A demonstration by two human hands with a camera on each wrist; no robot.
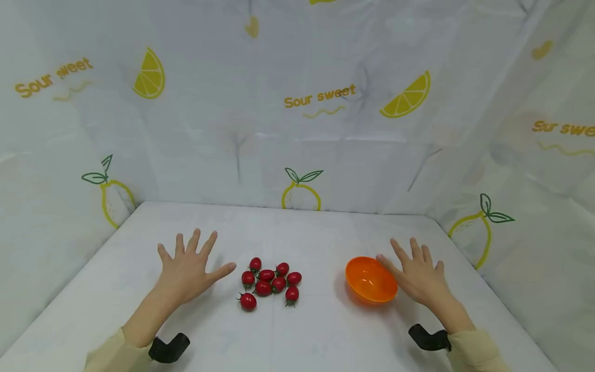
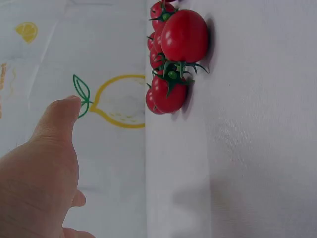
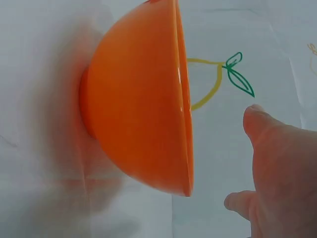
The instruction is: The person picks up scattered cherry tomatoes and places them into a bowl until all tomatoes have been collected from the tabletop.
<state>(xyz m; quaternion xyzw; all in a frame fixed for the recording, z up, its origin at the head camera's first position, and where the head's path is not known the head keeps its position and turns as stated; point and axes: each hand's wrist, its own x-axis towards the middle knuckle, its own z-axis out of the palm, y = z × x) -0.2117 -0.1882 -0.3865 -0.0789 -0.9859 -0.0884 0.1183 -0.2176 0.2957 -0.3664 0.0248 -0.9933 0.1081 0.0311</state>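
Observation:
Several small red cherry tomatoes [image 1: 263, 288] with green stems lie in a loose cluster at the middle of the white table. To their left, my left hand [image 1: 185, 274] is held over the table with fingers spread, holding nothing; its thumb points toward the cluster. In the left wrist view the nearest tomato [image 2: 185, 36] shows large, apart from the thumb [image 2: 55, 119]. An orange bowl [image 1: 371, 281] stands upright to the right, its visible inside bare. Beside it my right hand [image 1: 420, 276] is spread and holds nothing, its thumb overlapping the bowl's rim in the head view.
The white table [image 1: 311, 336] ends at a hanging white cloth [image 1: 204, 129] printed with lemons and lettering, at the back and both sides. Black curved pieces [image 1: 169, 348] sit at both wrists, by the pale yellow sleeves [image 1: 479, 351].

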